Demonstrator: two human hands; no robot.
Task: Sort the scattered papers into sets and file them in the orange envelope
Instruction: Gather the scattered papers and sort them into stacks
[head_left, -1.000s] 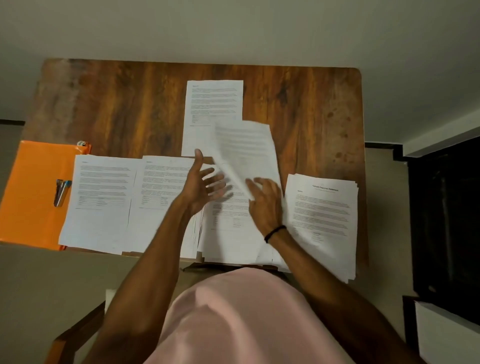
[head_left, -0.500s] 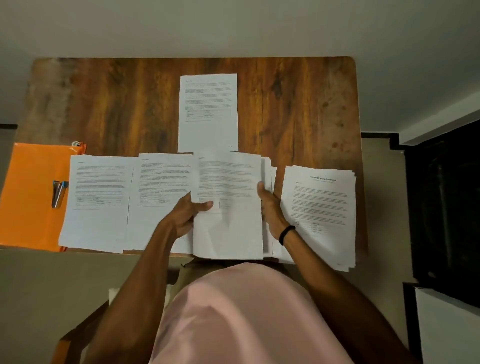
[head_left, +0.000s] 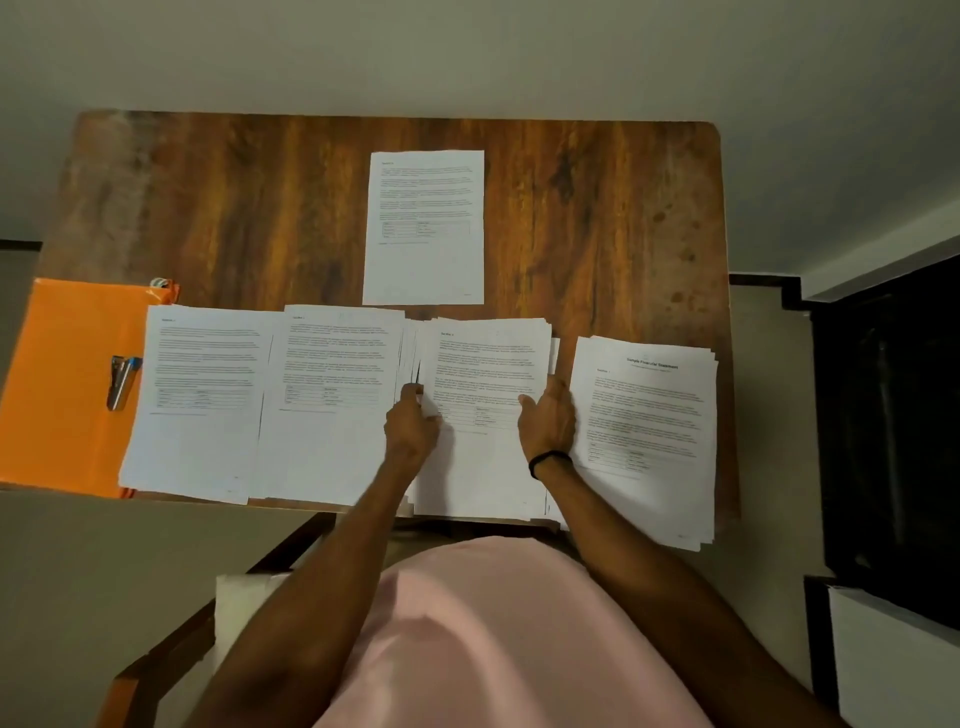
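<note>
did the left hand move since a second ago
Yes. The left hand has pulled back, away from the lone sheet at the far side, and now pinches the left edge of the middle stack.

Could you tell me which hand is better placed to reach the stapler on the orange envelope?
Left, probably: the stapler lies on the orange envelope, off to the left, nearer the left hand; the right hand holds the middle paper stack at its right edge.

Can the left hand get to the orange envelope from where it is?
Probably yes. The left hand grips the middle paper stack, and only flat papers lie between it and the orange envelope; nothing tall stands in the way.
</note>
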